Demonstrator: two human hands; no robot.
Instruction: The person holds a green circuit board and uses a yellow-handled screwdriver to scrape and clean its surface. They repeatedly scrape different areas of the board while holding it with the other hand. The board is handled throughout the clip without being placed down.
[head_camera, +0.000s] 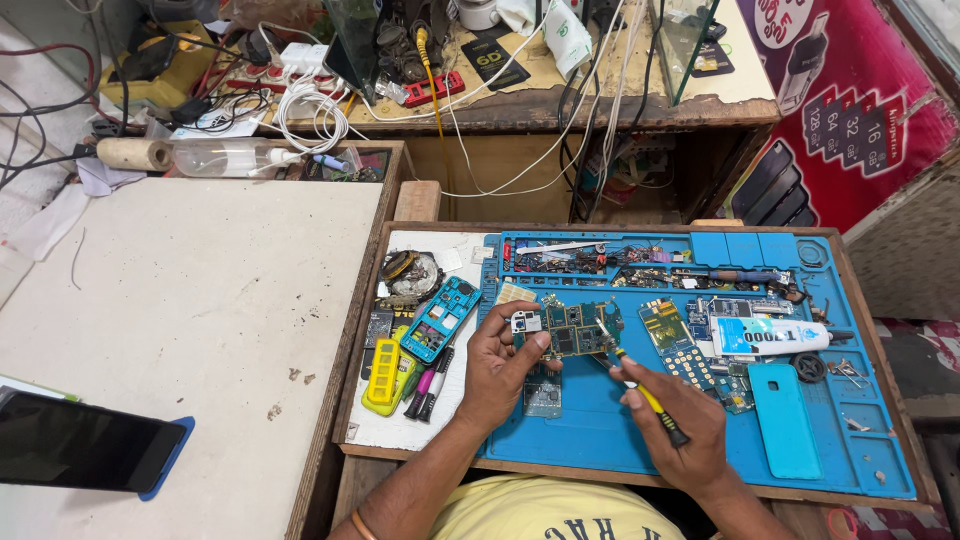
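Observation:
My left hand (497, 368) holds a green phone circuit board (572, 329) just above a blue repair mat (600, 425). My right hand (675, 425) grips a yellow-and-black handled tool (652, 401), whose metal tip touches the board's right side. Both hands are over the middle of the mat, close together. A small grey part (543, 392) lies on the mat under my left hand.
Other boards (670, 330), a white glue tube (770, 337), a teal phone cover (784, 420) and small parts lie on the mat. A teal phone frame (440, 318), a yellow piece (383, 375) and pens (428, 388) sit to the left. A dark phone (85, 443) rests on the white table (190, 290).

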